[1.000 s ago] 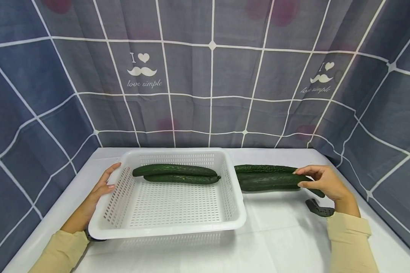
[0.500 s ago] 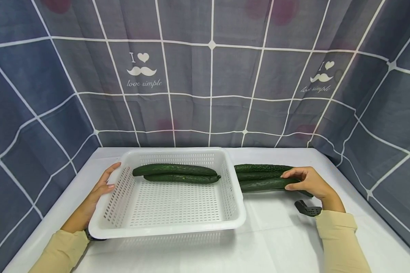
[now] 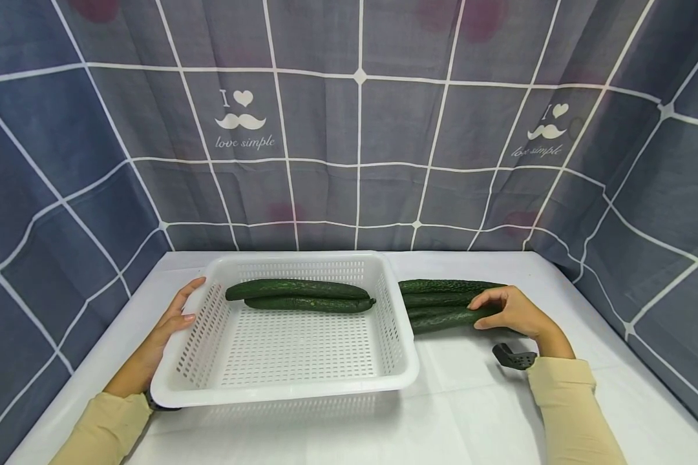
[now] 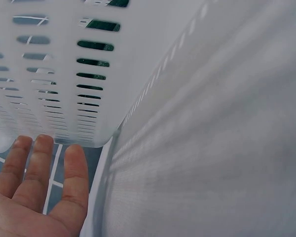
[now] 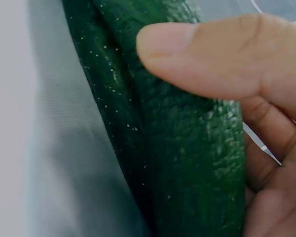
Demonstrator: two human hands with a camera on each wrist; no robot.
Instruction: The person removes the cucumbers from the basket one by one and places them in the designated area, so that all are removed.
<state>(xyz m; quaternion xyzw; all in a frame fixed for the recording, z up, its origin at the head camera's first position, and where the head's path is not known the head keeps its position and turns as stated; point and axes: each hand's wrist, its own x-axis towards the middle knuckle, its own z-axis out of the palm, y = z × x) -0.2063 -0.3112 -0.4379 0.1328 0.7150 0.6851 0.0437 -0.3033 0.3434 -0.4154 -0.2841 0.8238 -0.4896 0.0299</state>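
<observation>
In the head view my left hand (image 3: pixel 159 329) rests against the left side of a white perforated basket (image 3: pixel 285 391), finger and thumb tips at its rim. The left wrist view shows straight fingers (image 4: pixel 76 173) beside the slotted wall. Two dark green cucumbers (image 3: pixel 296 289) lie side by side along the basket's far part. To the right of the basket, my right hand (image 3: pixel 514 313) grips the nearest cucumber (image 3: pixel 442 320) of a group, its thumb (image 5: pixel 167 47) on top and other fingers round the far side. The basket's right wall hides those cucumbers' left ends.
More cucumbers (image 3: pixel 450 286) lie behind the gripped one on the white tablecloth (image 3: pixel 459 407). Grey-blue checked curtains (image 3: pixel 320 194) close off the back and both sides. A black strap piece (image 3: pixel 514 357) sticks out from the right wrist.
My right hand has moved left and slightly nearer along the cucumbers. The nearest cucumber has shifted toward me, and another shows behind it. The left hand and basket have stayed put.
</observation>
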